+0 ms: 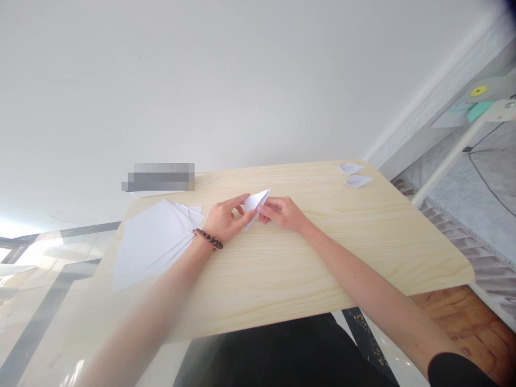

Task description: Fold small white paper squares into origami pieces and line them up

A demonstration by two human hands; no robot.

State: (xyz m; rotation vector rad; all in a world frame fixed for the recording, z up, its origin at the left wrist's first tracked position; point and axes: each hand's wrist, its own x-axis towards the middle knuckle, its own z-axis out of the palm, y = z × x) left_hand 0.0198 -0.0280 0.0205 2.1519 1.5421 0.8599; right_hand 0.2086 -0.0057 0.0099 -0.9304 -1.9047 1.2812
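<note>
Head-worn view; it looks forward, down onto the table [382, 236]

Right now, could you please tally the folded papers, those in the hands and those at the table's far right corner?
Folded paper held by the left hand and right hand: 1
Folded papers lying at the table's far right corner: 2
Total: 3
</note>
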